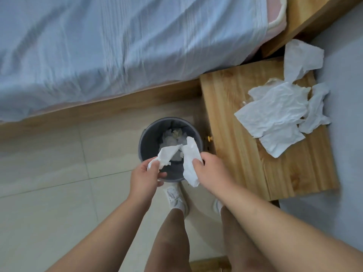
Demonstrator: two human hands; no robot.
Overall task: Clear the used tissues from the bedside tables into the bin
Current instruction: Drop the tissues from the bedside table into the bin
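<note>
A round grey bin (146, 142) stands on the tiled floor beside the bed, with crumpled tissues inside. Both hands hover over its near rim. My left hand (145, 176) pinches one white tissue (167, 155) that stretches over the bin's mouth. My right hand (211, 170) grips a second white tissue (190, 161) that hangs down past the rim. On the wooden bedside table (245, 163) to the right lie several more flattened white tissues (275, 114), one (302, 57) draped over its far edge.
A bed with a pale blue sheet (117, 46) and a wooden frame (98, 110) fills the upper left. A grey wall (349, 95) borders the table on the right. My legs and white shoes (175, 199) stand just behind the bin.
</note>
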